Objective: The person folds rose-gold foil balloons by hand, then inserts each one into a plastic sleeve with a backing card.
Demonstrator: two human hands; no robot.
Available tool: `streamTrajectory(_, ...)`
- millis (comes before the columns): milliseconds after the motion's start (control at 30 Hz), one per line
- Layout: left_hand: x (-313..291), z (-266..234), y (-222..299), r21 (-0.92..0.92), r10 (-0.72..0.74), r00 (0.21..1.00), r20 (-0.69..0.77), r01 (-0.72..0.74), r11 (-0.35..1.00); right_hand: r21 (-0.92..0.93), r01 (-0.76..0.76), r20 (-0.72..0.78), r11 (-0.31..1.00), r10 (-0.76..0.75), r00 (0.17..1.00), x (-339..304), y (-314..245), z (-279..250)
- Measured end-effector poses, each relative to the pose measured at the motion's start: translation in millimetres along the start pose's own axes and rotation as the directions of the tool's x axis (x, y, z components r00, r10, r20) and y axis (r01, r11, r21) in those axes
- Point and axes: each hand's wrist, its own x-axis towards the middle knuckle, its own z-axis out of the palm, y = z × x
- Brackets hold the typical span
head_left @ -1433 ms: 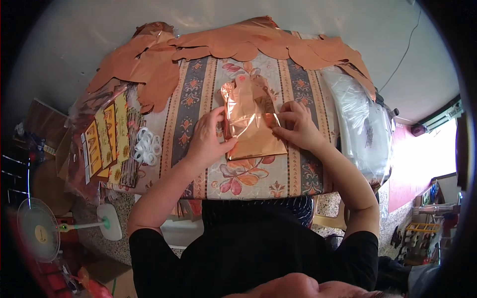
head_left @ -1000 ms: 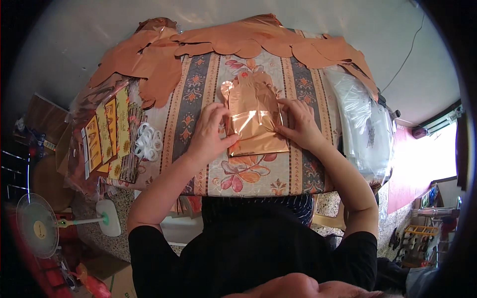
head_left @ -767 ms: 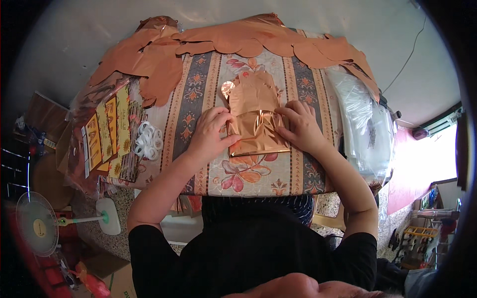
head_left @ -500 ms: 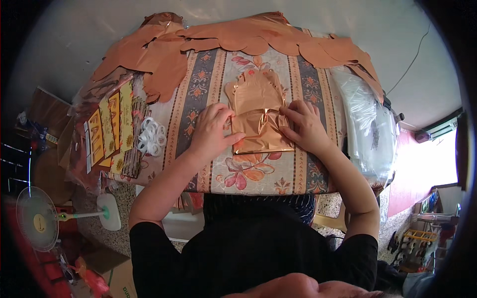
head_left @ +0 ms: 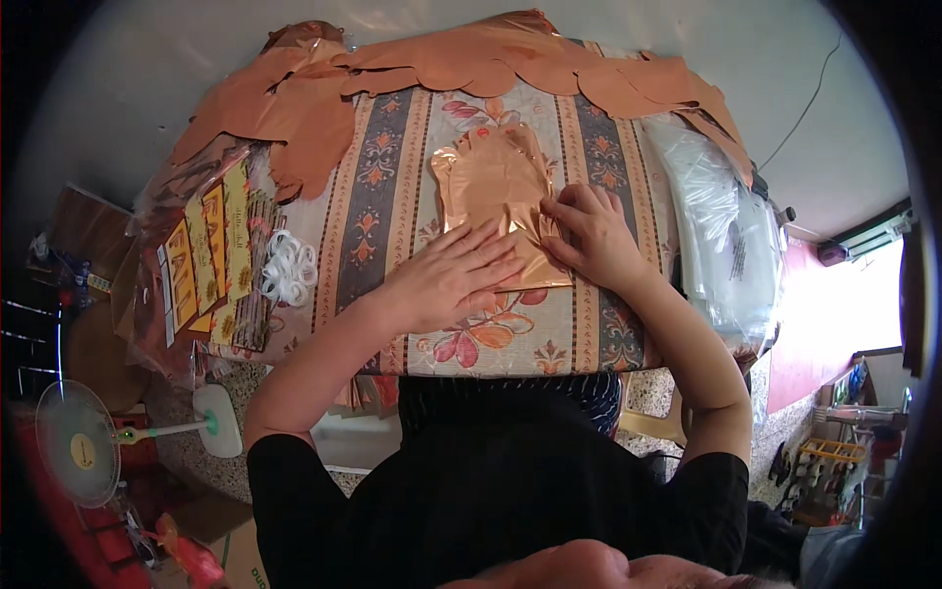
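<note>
On the counter [head_left: 608, 147], the copper foil piece [head_left: 500, 182] is covered low by the flat-spread left hand [head_left: 446, 280] and touched at its edge by the right hand [head_left: 594, 231], thumb and fingers parted; flattening seems partly done, creases being left.

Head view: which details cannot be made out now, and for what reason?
Head view: copper foil bundle, lower-left part: hidden under the left hand.
Head view: right hand, pinching or touching: contact too small.
Head view: yellow cards, lower ones: covered by upper ones.
Head view: bright opening, what lies beyond: lost in glare.
</note>
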Motion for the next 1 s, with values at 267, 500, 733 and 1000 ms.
streamTrajectory(267,-1,-4,3,0.099,0.042,0.993,0.109,-0.052,0.994,0.023,-0.023,0.034,0.999,0.022,0.999,1,-2,-5)
streamTrajectory(500,-2,-6,5,0.040,0.033,0.991,0.133,-0.039,0.998,-0.087,0.103,0.069,0.991,-0.097,0.993,-17,-40,-15)
streamTrajectory(733,-3,-4,3,0.067,0.033,0.991,0.132,-0.042,0.997,-0.113,0.101,0.263,0.988,-0.069,0.962,-34,-50,2)
streamTrajectory(1000,-2,-4,3,0.069,0.039,0.990,0.135,-0.049,0.996,0.184,-0.156,0.179,0.971,0.122,0.976,-21,-6,-21)
